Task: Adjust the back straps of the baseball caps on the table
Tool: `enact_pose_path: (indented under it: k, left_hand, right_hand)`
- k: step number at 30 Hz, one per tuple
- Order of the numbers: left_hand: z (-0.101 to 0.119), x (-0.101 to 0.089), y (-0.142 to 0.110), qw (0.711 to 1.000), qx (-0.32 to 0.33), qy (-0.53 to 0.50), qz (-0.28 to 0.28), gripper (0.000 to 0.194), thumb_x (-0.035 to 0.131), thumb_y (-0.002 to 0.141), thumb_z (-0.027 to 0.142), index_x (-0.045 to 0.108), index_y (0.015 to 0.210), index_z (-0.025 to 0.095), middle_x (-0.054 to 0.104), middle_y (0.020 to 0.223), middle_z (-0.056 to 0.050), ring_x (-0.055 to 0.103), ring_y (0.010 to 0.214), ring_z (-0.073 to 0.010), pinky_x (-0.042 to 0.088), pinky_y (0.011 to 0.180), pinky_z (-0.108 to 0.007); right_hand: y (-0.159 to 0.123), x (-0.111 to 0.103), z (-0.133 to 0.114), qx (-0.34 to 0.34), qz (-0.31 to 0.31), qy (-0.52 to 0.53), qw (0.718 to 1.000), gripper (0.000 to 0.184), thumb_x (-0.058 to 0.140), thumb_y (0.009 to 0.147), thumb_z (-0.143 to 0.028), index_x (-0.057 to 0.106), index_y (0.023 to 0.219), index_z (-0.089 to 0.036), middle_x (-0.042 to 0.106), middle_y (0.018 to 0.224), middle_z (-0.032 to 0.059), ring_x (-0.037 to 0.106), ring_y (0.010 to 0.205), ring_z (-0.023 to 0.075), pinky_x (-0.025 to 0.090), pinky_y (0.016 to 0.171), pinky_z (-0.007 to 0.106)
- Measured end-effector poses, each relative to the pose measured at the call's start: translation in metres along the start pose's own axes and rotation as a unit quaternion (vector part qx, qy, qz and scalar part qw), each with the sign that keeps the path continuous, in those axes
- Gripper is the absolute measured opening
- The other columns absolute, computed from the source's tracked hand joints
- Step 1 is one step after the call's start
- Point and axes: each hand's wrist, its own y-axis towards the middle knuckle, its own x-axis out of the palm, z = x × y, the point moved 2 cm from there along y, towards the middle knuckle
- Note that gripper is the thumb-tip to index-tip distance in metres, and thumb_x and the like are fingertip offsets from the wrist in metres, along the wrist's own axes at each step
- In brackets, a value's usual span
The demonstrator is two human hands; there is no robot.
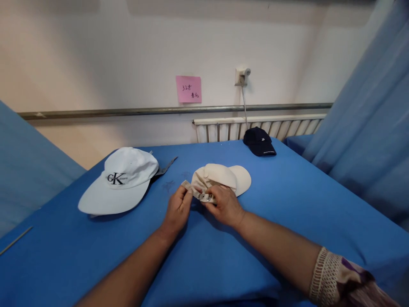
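"Can you read anything on those caps?"

"The white baseball cap (131, 170), on the left, has a big dark 'CK' with small lettering across it, too fine to read. The navy baseball cap (257, 140), at the far right, has tiny white letters on its front and a line along the brim; I can't make out either."

"And the pink note (188, 89) on the wall (128, 51)?"

"A handwritten '32' and a character after it, more characters below."

"What about the beige baseball cap (220, 175)?"

"Middle of the counter (204, 273), brim to the right. The left grip (177, 212) is closed, thumb and finger pinching the free end of its back strap (195, 192), left of the crown. The right grip (226, 205) is closed on the strap too, at the near edge of the cap, beside a small metal piece (209, 197)."

"That's blue cloth under it all?"

"Yes, with dark marks near the white baseball cap and a thin stick (15, 241) at the left edge. Behind are a metal rail (143, 112), a plugged-in socket (242, 76) and a white radiator (255, 120), with blue curtains (361, 115) on both sides."
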Motion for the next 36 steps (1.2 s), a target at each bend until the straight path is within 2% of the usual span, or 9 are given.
enact_pose_path:
  k: [3,6,10,20,23,26,31,33,36]
  left_hand:
    - [0.002,-0.002,-0.002,0.995,0.057,0.025,-0.084,0.027,0.043,0.092,0.029,0.061,0.109,0.017,0.069,0.102,-0.007,0.063,0.092,-0.0212,0.047,0.085,-0.035]
    - [0.004,-0.003,0.000,0.980,0.126,0.109,-0.111,0.027,0.052,0.085,0.021,0.062,0.110,0.019,0.068,0.105,-0.007,0.061,0.096,-0.0228,0.046,0.087,-0.037]
    - [0.005,0.000,0.000,0.958,0.193,0.180,-0.109,0.018,0.052,0.087,0.019,0.063,0.102,0.021,0.069,0.105,-0.006,0.059,0.098,-0.0219,0.044,0.090,-0.038]
    - [0.012,0.006,-0.006,0.950,0.226,0.211,-0.051,0.015,0.057,0.085,0.019,0.058,0.099,0.019,0.066,0.093,-0.005,0.057,0.087,-0.0212,0.046,0.081,-0.036]
    - [0.014,0.007,-0.006,0.937,0.251,0.234,-0.062,0.009,0.054,0.088,0.019,0.059,0.095,0.018,0.066,0.090,-0.005,0.056,0.085,-0.0209,0.045,0.081,-0.036]
    - [0.016,0.006,-0.007,0.928,0.258,0.260,-0.075,0.010,0.051,0.089,0.019,0.060,0.095,0.018,0.068,0.093,-0.006,0.057,0.088,-0.0216,0.044,0.083,-0.037]
    - [0.009,-0.002,-0.002,0.947,0.199,0.253,-0.021,0.013,0.053,0.085,0.021,0.064,0.093,0.020,0.069,0.104,-0.008,0.059,0.099,-0.0245,0.043,0.092,-0.040]
    - [-0.003,-0.009,0.005,0.969,0.113,0.220,0.021,0.011,0.056,0.083,0.026,0.064,0.086,0.020,0.070,0.097,-0.007,0.061,0.094,-0.0247,0.045,0.088,-0.039]
    - [-0.028,-0.023,0.017,0.988,-0.067,0.101,0.094,0.020,0.055,0.082,0.035,0.063,0.080,0.017,0.067,0.079,-0.006,0.062,0.077,-0.0221,0.049,0.072,-0.035]
  right_hand:
    - [0.000,-0.003,0.000,-0.021,0.020,0.029,0.999,0.035,0.071,0.081,-0.035,0.061,0.111,-0.021,0.069,0.097,0.0053,0.063,0.092,0.0224,0.046,0.084,0.035]
    - [0.000,-0.007,0.000,-0.018,0.062,0.022,0.998,0.026,0.067,0.085,-0.036,0.064,0.106,-0.021,0.067,0.088,0.0048,0.062,0.086,0.0215,0.046,0.081,0.035]
    - [-0.001,-0.012,-0.003,-0.017,0.080,0.002,0.997,0.017,0.063,0.086,-0.032,0.065,0.099,-0.021,0.063,0.085,0.0050,0.058,0.084,0.0218,0.044,0.076,0.035]
    - [-0.003,-0.015,-0.008,-0.063,0.094,0.055,0.992,0.020,0.064,0.084,-0.028,0.061,0.103,-0.021,0.062,0.100,0.0074,0.058,0.095,0.0219,0.047,0.085,0.038]
    - [-0.003,-0.014,-0.009,-0.067,0.088,0.050,0.993,0.026,0.064,0.084,-0.030,0.060,0.106,-0.019,0.060,0.107,0.0101,0.058,0.100,0.0232,0.048,0.088,0.039]
    - [-0.002,-0.013,-0.011,-0.067,0.060,0.029,0.996,0.021,0.060,0.087,-0.030,0.060,0.104,-0.019,0.062,0.101,0.0095,0.059,0.095,0.0226,0.049,0.084,0.037]
    - [-0.002,-0.014,-0.013,-0.052,0.067,0.026,0.996,0.013,0.057,0.085,-0.026,0.057,0.096,-0.019,0.063,0.090,0.0074,0.059,0.086,0.0217,0.048,0.079,0.036]
    - [-0.003,-0.016,-0.013,-0.047,0.085,0.039,0.995,0.013,0.057,0.085,-0.026,0.055,0.097,-0.020,0.062,0.089,0.0068,0.058,0.085,0.0215,0.047,0.078,0.036]
    - [-0.004,-0.019,-0.012,-0.039,0.115,0.066,0.990,0.014,0.057,0.086,-0.028,0.054,0.098,-0.021,0.061,0.087,0.0060,0.058,0.084,0.0207,0.048,0.078,0.035]
